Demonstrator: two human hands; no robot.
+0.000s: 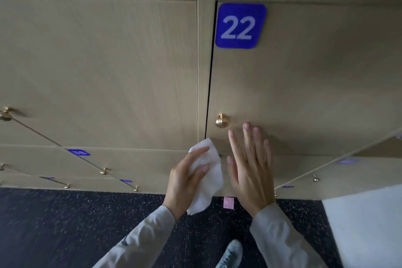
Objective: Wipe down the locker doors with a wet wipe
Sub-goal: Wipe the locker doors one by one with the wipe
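A light wooden locker door fills the right half of the view, with a blue plate reading 22 and a brass knob near its lower left corner. My left hand holds a crumpled white wet wipe just below that corner, close to the door gap. My right hand is flat with fingers spread, held over the bottom edge of door 22, its fingertips just right of the knob. Whether the palm touches the wood is unclear.
Another plain locker door is on the left. Lower rows of numbered lockers with small brass knobs run below. The floor is dark and speckled, with a pink tag, my shoe and a white panel at right.
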